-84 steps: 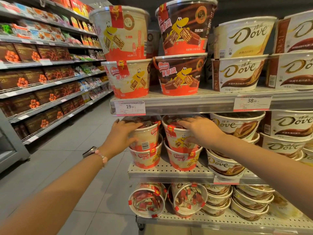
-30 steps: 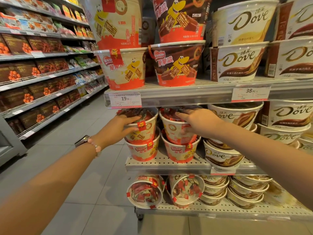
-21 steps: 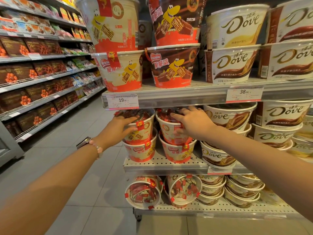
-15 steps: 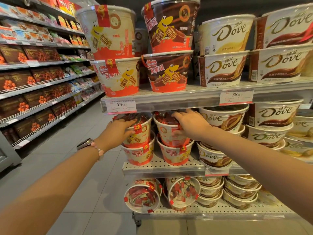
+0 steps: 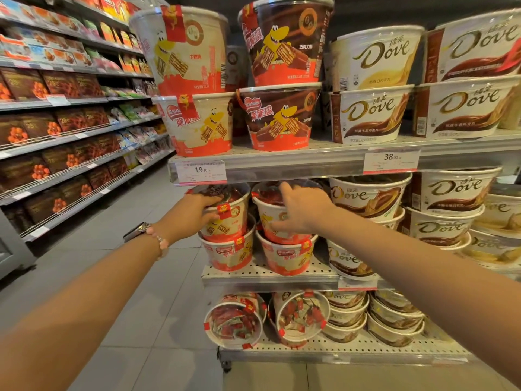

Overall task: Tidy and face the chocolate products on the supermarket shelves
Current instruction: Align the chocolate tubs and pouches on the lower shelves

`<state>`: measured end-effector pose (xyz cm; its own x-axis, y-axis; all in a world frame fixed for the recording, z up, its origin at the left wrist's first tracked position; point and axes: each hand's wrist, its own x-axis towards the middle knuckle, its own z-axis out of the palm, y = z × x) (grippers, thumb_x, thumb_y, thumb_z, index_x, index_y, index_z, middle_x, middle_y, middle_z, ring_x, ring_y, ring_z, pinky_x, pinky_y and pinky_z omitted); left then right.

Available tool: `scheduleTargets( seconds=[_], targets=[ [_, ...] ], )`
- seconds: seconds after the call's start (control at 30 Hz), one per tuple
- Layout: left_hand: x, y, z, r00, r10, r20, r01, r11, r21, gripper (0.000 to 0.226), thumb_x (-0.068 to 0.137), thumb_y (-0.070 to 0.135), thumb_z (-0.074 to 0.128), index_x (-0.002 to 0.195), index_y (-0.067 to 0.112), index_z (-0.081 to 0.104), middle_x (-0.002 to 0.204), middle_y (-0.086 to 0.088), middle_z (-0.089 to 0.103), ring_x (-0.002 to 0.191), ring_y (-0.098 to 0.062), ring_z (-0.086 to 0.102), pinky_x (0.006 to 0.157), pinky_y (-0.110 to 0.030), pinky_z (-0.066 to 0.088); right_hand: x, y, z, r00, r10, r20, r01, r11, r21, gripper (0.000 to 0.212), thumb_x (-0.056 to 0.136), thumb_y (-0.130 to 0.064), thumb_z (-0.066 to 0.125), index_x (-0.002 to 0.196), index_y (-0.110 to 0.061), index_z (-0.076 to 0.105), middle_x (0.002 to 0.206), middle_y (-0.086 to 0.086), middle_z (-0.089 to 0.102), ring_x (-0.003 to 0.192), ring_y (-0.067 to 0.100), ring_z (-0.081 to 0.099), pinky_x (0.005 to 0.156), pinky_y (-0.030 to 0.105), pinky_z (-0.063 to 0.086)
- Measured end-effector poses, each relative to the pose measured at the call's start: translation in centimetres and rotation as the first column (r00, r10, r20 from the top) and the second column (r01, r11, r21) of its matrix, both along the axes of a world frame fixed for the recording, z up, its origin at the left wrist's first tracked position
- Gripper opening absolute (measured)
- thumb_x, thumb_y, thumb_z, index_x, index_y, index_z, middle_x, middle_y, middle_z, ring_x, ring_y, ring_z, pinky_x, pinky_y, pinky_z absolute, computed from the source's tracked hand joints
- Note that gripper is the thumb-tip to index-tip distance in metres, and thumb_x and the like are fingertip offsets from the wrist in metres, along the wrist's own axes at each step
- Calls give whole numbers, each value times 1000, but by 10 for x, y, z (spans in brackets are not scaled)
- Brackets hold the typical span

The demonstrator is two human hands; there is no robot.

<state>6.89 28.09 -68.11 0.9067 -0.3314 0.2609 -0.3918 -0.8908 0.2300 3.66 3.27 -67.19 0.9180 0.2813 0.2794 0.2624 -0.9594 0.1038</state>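
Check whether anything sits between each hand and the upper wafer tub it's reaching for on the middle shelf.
Nothing visible does. The left hand already holds the left upper tub at its rim and side; the right hand is on the right upper tub. The price rail hangs just above both.

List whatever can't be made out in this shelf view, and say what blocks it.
- Head view: front label of the right upper wafer tub, covered by the right hand.
- Left upper wafer tub: its left side, behind the left hand.
- Small print on the 19.90 price tag: too small to read.
- Far-right Dove tub: cut off by the frame edge.
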Motion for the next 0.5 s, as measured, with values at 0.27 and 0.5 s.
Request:
scheduleTargets(
  seconds=[0.27, 0.5],
  targets=[
    [1, 2, 1, 999, -41, -16, 41, 999, -29, 44, 90, 20, 58, 133, 13, 50, 141, -6, 45, 127, -26, 44, 98, -29, 37, 18, -15, -12, 982, 180, -56, -180, 984, 5, 62, 91, -21, 53, 146, -23, 25, 152, 8, 27, 139, 26, 27, 112, 39, 27],
    [-4, 1, -6, 999, 20, 50, -24, 997, 79, 42, 93, 25, 52, 134, 18, 48, 131, -9, 54, 121, -27, 47, 101, -39, 40, 25, -24, -19, 975, 220, -37, -218, 975, 43, 63, 90, -20, 56, 145, -24, 27, 151, 7, 30, 139, 24, 27, 113, 42, 26]
  ],
)
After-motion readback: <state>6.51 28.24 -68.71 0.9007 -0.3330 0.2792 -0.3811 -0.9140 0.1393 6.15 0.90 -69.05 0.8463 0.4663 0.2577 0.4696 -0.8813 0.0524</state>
